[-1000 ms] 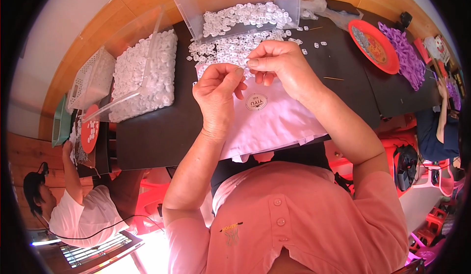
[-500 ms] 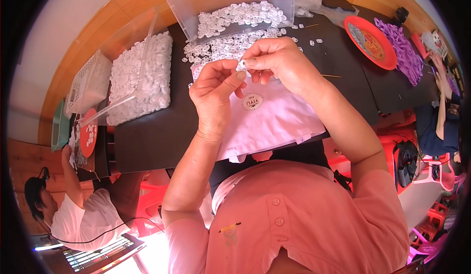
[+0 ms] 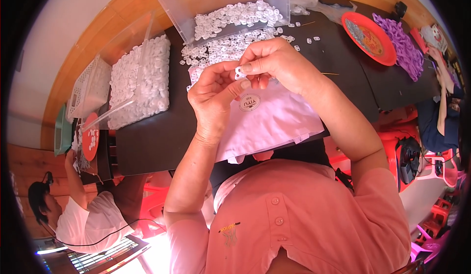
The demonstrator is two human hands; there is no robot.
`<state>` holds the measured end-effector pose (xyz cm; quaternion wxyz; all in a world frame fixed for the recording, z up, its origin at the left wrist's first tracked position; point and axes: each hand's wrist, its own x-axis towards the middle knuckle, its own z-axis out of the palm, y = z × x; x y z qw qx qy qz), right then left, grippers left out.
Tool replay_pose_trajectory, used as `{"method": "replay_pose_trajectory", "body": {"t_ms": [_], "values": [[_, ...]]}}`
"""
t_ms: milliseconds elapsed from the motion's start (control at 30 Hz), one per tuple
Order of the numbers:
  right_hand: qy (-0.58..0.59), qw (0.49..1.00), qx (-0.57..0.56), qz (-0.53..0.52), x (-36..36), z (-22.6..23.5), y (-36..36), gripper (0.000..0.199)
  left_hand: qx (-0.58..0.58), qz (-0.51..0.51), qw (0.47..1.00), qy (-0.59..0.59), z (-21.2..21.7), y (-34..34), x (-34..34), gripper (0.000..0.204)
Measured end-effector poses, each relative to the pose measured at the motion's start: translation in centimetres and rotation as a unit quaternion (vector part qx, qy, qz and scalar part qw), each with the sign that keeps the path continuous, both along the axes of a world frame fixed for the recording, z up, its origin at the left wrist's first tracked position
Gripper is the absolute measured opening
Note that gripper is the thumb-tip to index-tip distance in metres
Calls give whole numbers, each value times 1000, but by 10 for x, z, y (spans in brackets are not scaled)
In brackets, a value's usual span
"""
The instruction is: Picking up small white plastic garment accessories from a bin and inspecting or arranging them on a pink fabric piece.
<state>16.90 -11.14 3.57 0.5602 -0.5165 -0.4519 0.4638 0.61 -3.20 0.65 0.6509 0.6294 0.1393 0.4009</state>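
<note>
A small white piece with dark holes is between my hands, above the table. My right hand pinches it by thumb and forefinger. Curled round its other side is my left hand, its fingers closed at the piece and its thumb just below. Under both hands a pale pink cloth with a round printed label hangs slightly over the table's near edge. Just beyond it, many similar white pieces spill from a clear plastic bin tipped on its side.
Left stands a clear box beside a heap of white pieces. A red-orange plate and purple strips lie right on the dark table. One co-worker sits left; another's arms show at far right.
The white piece has tilted and shows more of its face and holes. My left thumb has dropped slightly away from it. The whole view has shifted a little.
</note>
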Motion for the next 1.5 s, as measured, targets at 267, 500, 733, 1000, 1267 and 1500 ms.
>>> {"method": "replay_pose_trajectory", "body": {"t_ms": [267,500,733,1000,1267,1500], "values": [[-6,1000,-24,17,3,4,-2,18,4,-1,1000,-10,1,-2,1,30],[-14,999,-30,35,3,6,-3,20,90,19,996,0,-5,-1,1,31],[-14,999,-8,50,1,8,-7,21,190,37,981,-7,-8,2,-2,31],[23,996,-17,79,-5,10,-10,20,189,57,980,-34,-4,-3,-7,32],[64,993,-16,100,-10,10,-14,18,239,47,969,-32,2,-6,-14,30],[112,988,-9,102,-14,0,-12,18,159,-8,983,-88,3,-6,-12,28]]}}
